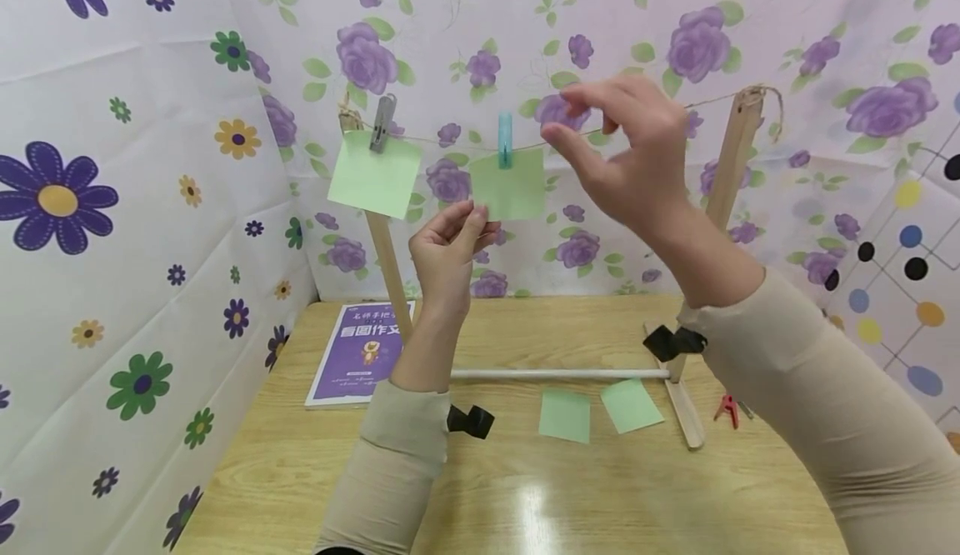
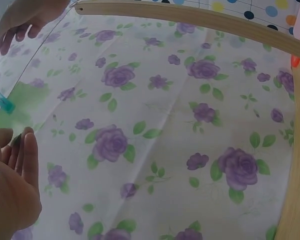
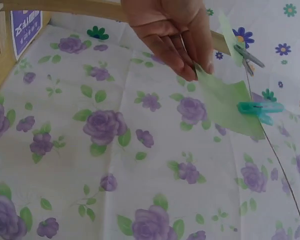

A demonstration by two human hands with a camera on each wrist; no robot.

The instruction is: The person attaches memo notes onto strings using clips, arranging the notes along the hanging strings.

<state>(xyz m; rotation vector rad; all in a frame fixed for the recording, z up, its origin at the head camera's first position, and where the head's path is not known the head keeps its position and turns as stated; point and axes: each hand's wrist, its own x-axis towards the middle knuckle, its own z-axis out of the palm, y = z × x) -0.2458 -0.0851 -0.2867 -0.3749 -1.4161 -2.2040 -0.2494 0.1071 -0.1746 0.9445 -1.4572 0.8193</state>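
Observation:
A green paper note [image 1: 517, 192] hangs from a thin string [image 1: 701, 103], held there by a light-blue clothespin [image 1: 506, 140]. My left hand [image 1: 446, 251] pinches its lower left corner between thumb and fingers; the right wrist view shows this grip on the note [image 3: 225, 102] too. Just right of the blue clothespin, my right hand [image 1: 637, 151] is raised near the string, thumb and forefinger apart with nothing between them. Further left, a second green note [image 1: 375, 176] hangs tilted under a grey clothespin [image 1: 383, 122].
Two wooden posts, left [image 1: 388, 263] and right [image 1: 731, 163], carry the string, with a white rod [image 1: 555, 374] low between them. Two loose green notes [image 1: 565, 416] lie on the table. A red clothespin [image 1: 727, 410] lies by the right foot, a purple book [image 1: 356, 355] at left.

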